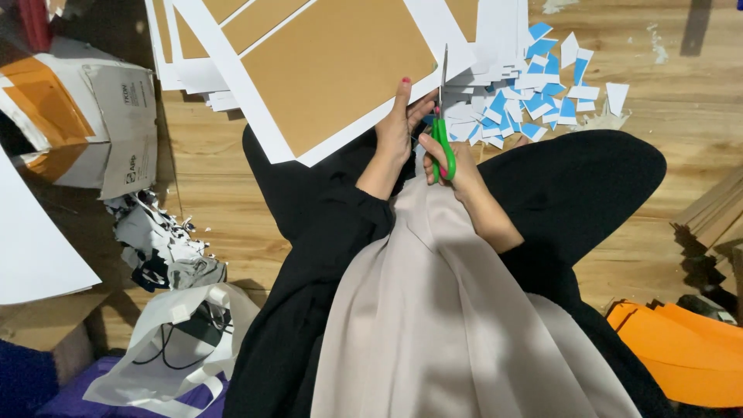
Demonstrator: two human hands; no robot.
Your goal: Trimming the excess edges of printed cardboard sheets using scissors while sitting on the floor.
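the right hand is gripping green scissors, blades pointing straight away, biting the card edge. the left hand is pinching the card beside them. the card's far end is running out of view.

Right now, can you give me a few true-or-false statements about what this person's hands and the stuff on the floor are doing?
1. The right hand holds green-handled scissors. True.
2. The left hand grips a brown sheet with white borders. True.
3. The paper scraps beyond the scissors are red and yellow. False: they are white and blue.
4. The scissor blades point back toward the person's lap. False: they point away, along the sheet's edge.
5. Orange sheets lie at the lower right. True.
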